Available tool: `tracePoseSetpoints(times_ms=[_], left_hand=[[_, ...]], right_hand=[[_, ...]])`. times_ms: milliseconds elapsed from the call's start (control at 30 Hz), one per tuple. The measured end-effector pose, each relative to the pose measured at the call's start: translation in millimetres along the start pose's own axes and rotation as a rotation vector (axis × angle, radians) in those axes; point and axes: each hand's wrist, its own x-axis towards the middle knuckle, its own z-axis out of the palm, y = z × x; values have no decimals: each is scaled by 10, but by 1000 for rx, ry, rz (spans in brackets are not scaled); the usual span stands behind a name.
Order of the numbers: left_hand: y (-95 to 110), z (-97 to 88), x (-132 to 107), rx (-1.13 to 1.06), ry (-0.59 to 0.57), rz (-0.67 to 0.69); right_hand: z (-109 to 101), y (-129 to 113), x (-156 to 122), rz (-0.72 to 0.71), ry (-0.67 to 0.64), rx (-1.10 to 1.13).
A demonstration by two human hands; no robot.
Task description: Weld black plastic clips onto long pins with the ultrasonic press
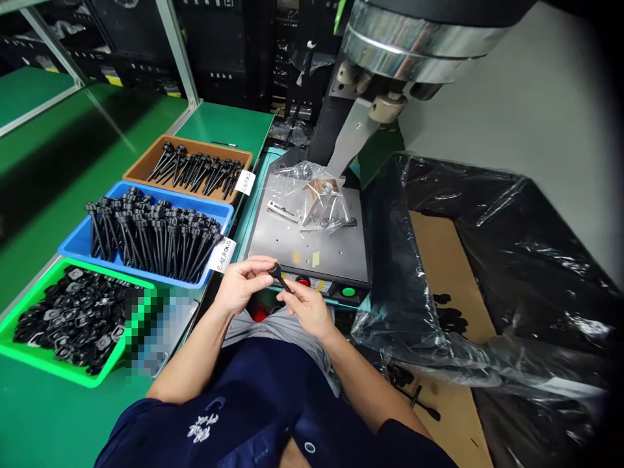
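My left hand [244,286] pinches the head end of a black knob-headed screw [277,272] between thumb and fingers. Fingers of my right hand [308,308] close on the lower part of its ribbed shaft. Both hands are in front of the machine's metal plate [336,250], with the screw tilted between them. To the left, a blue tray [68,244] holds many similar black screws, and a brown tray [141,170] behind it holds more. A green tray [88,377] nearest me is filled with small flat black parts.
Over the plate hangs a machine head [414,45] with a metal blade-like bar [348,136]. A clear plastic bag covers a fixture [322,195]. A green button [348,292] and a red button [303,281] sit at the front. A box lined with black plastic [536,214] stands right.
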Motion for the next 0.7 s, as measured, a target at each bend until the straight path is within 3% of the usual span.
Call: tracePoseSetpoints(times_ms=[133,300,400,567,700], left_hand=[[-63,127,-23,132,64,135],[-166,189,-2,248,121,119],[-232,234,9,309,92,104],[-297,363,2,489,5,211],[-376,408,84,490,-5,171]], right_hand=[[37,79,0,57,0,162],[-3,95,27,104,-4,268],[-75,41,84,78,6,299],[-147,-42,178,93,35,379],[-242,-48,288,144,110,453]])
